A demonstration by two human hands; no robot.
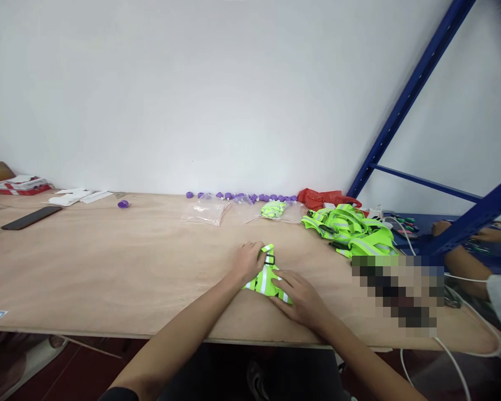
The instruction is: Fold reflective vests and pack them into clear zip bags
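A folded neon-green reflective vest (265, 277) with silver stripes and a black buckle lies on the plywood table (108, 267) near its front edge. My left hand (247, 262) rests on the vest's upper left part, fingers curled over the fabric. My right hand (298, 298) lies flat on the vest's lower right corner, fingers spread and pressing it down. Both hands touch the same vest.
A pile of more green reflective vests (350, 229) lies to the right. Clear plastic bags (206, 211), a bagged vest (274, 210), purple caps (242, 196) and a red bag (323, 197) line the back. A black phone (31, 218) lies left. Another person's arm (463, 262) is at right by blue shelving (404, 106).
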